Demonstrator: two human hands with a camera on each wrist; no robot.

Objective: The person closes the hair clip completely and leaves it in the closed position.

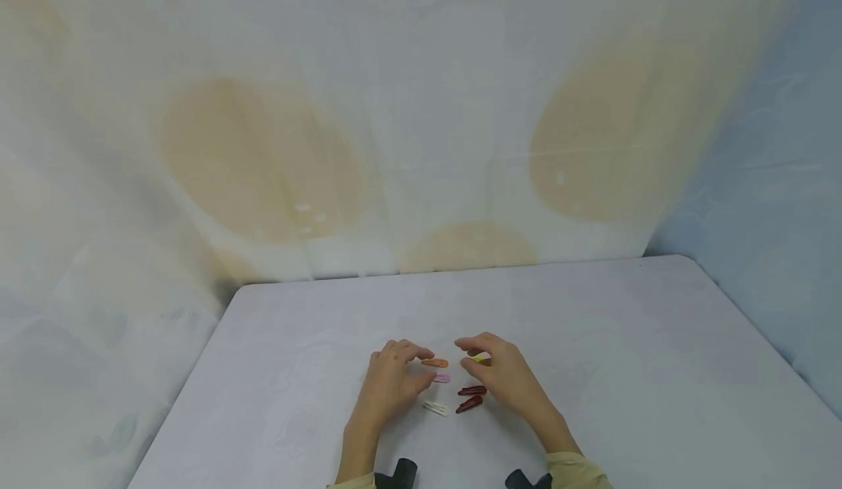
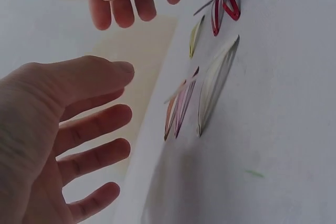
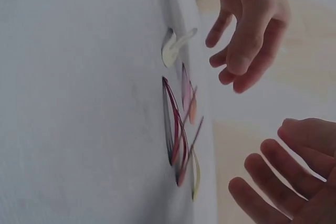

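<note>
Left hand: my left hand (image 1: 393,376) hangs just over the desk (image 1: 592,343), fingers loose and spread, holding nothing.
Right hand: my right hand (image 1: 503,372) is loose and curved too, holding nothing.
Orange clip: the orange clip (image 1: 435,362) lies at 3 o'clock from my left fingertips, very near.
Yellow clip: the yellow clip (image 1: 480,357) sits under my right fingertips.
Other clips: I see a pink clip (image 1: 442,377), a white clip (image 1: 435,407) and two red clips (image 1: 471,397) lying between my hands, toward 6 o'clock.
</note>
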